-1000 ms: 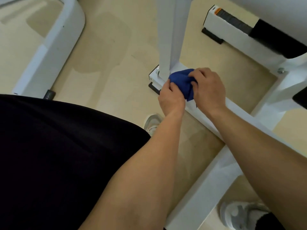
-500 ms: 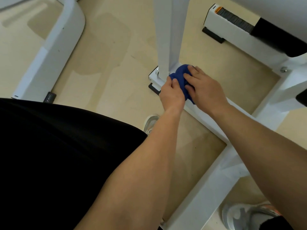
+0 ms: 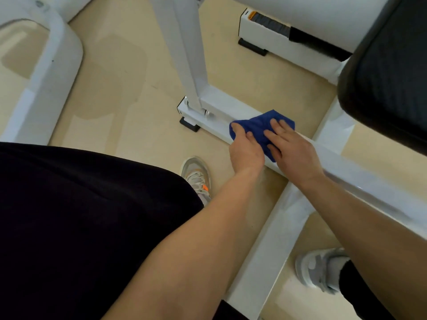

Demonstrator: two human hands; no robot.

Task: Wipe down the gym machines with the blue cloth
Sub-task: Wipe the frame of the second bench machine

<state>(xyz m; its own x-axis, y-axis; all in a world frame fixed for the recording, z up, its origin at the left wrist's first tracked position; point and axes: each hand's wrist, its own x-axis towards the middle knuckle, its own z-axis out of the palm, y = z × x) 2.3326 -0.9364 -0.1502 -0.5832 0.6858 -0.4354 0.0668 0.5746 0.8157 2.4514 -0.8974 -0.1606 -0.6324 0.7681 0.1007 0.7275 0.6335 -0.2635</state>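
Observation:
A blue cloth [image 3: 258, 127] lies draped over the white floor beam [image 3: 221, 112] of a gym machine, partway along the beam from its upright post [image 3: 184, 54]. My left hand [image 3: 246, 151] grips the near edge of the cloth, fingers curled round it. My right hand [image 3: 293, 148] presses flat on top of the cloth with its fingers straight. Part of the cloth is hidden under both hands.
A black padded seat [image 3: 388, 72] overhangs the beam at the right. A white cross beam [image 3: 265, 250] runs toward me. Another white machine base [image 3: 41, 72] curves at the left. My shoes [image 3: 196, 176] [image 3: 321, 269] stand on the beige floor either side of the cross beam.
Both hands and the cloth have slid along the floor beam away from the upright post, toward the right. My right hand has flattened on the cloth.

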